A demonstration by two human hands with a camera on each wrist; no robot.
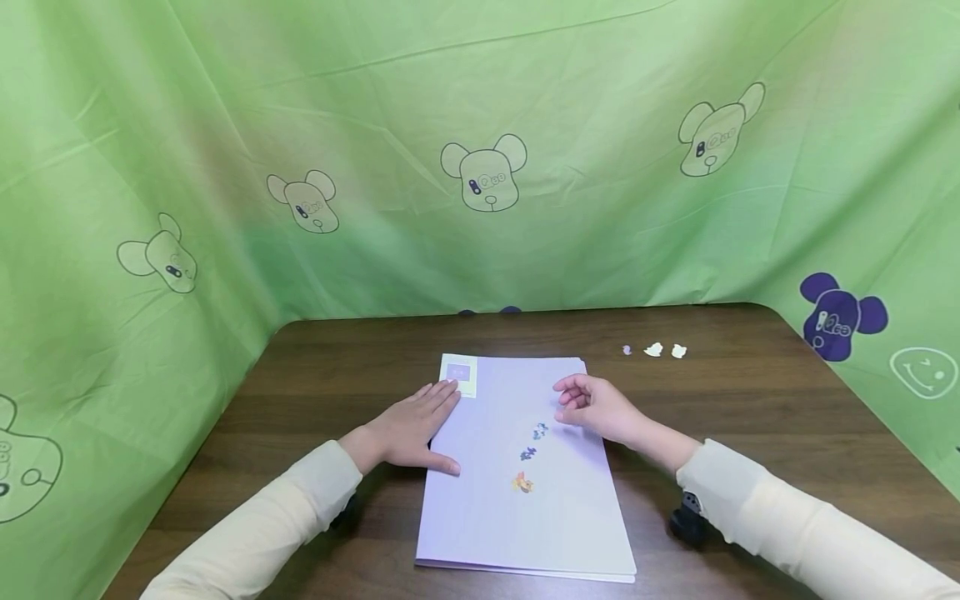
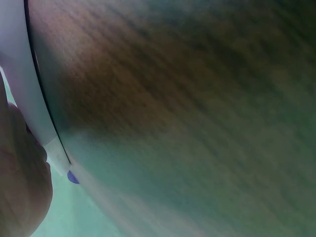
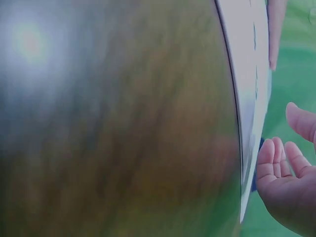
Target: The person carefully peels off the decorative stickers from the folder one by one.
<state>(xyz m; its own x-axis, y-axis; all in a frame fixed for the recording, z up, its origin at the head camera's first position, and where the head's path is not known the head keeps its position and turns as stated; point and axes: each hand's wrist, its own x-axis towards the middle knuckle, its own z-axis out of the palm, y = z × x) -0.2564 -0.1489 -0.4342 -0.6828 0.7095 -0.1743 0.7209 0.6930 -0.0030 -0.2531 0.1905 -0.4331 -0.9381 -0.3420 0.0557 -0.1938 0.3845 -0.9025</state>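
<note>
A white sheet or thin board, made of more than one layer, lies on the table. My left hand rests on its left edge with the fingers straight, and the thumb points right. Over the board's upper right edge is my right hand. Its fingers are loosely bent, and in the right wrist view a gap shows between thumb and fingers with nothing in it. Three small sticker-like pictures sit in a slanting row on the board: a light blue one, a dark blue one and an orange one.
A pale square label with a purple print marks the board's upper left corner. Behind and to the right, two white scraps and a small purple piece lie on the brown wooden table. A green printed curtain surrounds the table.
</note>
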